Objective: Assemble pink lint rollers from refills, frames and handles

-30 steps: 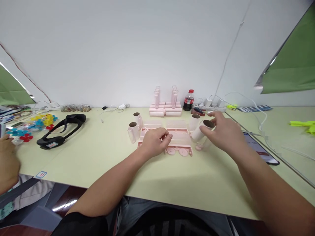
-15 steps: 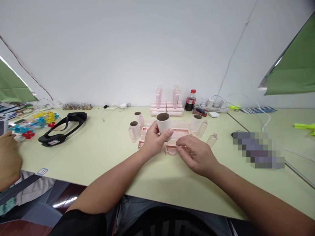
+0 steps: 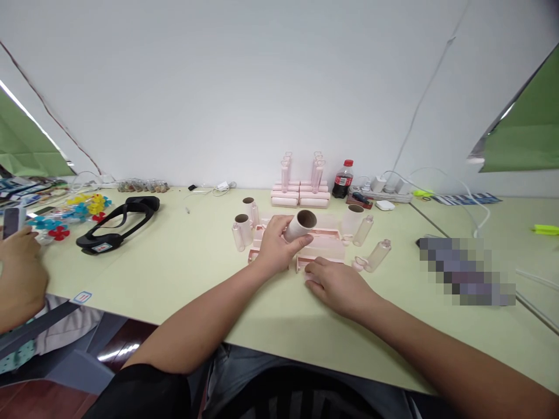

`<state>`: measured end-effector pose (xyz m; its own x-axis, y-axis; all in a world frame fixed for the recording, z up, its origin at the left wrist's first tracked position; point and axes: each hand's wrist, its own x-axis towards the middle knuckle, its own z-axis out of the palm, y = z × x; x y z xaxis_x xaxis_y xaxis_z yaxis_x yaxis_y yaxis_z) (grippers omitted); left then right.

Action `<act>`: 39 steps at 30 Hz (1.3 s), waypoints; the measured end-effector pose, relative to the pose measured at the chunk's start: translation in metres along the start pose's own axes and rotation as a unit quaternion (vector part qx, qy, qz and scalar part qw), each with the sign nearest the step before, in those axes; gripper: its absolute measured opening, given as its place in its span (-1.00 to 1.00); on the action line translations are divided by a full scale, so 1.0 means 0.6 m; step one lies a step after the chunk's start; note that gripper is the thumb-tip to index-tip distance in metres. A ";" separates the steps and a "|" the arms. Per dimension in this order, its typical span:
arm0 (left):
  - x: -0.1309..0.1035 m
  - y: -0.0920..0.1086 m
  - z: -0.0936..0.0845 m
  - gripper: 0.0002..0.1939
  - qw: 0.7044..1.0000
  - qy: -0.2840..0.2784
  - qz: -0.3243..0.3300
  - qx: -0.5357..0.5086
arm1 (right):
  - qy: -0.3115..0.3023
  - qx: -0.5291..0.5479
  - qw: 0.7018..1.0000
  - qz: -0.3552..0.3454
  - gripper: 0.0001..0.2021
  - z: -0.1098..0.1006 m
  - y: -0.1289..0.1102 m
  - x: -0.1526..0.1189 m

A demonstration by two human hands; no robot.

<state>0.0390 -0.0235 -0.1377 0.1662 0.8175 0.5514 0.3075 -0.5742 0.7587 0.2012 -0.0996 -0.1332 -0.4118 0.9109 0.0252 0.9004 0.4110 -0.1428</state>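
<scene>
Clock bearings are taken from the held roll, with twelve o'clock toward the wall.

Left hand (image 3: 276, 249): I have the thumb and fingers wrapped round a white roll (image 3: 293, 228), closed to the width of its body. The roll is tilted; its brown-lined open end faces up and leans toward two o'clock. It is positioned in front of the opened pink cases (image 3: 326, 248).

Right hand (image 3: 343, 286): located at five o'clock, low over the table (image 3: 279, 331). I read its fingers as partly curled, with the tips at the near edge of the pink cases. I cannot tell whether they grip a part, as the hand covers that area.

Surrounding parts: one upright roll (image 3: 353, 222) stands at three o'clock, with a clear bottle (image 3: 364, 231) just beside it. A second clear bottle (image 3: 379, 256) sits between three and four, next to a small pink piece (image 3: 359, 263). At nine o'clock I register a further upright roll (image 3: 244, 228) beside another clear bottle.

Outer zone: a row of closed pink cases (image 3: 300, 198) lies at twelve o'clock near the wall. A cola bottle (image 3: 343, 181) stands between one and two. A black head strap (image 3: 120, 230) rests well apart at nine.
</scene>
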 end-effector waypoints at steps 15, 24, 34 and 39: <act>-0.014 0.017 0.001 -0.59 0.993 -0.016 0.115 0.033 | -0.045 0.062 0.997 -0.002 -0.60 0.008 0.003 0.002; -0.015 0.012 -0.001 -0.56 0.987 -0.009 0.153 0.038 | -0.029 0.099 0.992 -0.069 -0.95 0.001 0.001 -0.004; -0.016 0.008 0.001 -0.53 0.976 0.008 0.215 0.035 | 0.072 0.161 0.977 -0.117 -0.93 -0.012 0.006 -0.008; -0.016 0.009 0.001 -0.54 0.981 0.006 0.190 0.048 | 0.121 0.191 0.961 -0.162 -0.86 -0.018 0.009 -0.009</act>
<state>0.0395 -0.0345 -0.1388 0.2747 0.5443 0.7926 0.3121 -0.8302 0.4619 0.2097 -0.1016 -0.1235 -0.5750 0.7386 0.3518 0.5942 0.6727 -0.4409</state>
